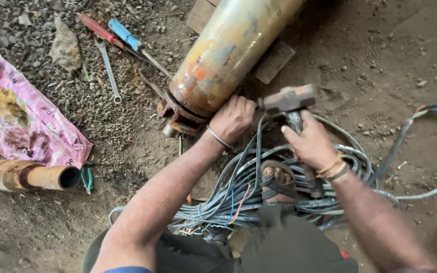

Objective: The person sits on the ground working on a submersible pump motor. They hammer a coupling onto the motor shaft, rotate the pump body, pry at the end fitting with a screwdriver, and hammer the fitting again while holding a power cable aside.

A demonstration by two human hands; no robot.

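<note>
Hammer held just right of the left fist at the rusty cylinder's near end.

The left hand is clenched against the flanged end of the cylinder, whose long axis runs away up-right. The hammer is gripped by the right hand, its head beside the left knuckles; what the fist encloses cannot be told.

Open dirt right of rusty cylinder, w/ room to pass. Cable coil + sandalled foot block near side. Left: spanner, screwdrivers, pink sack, pipe.
</note>
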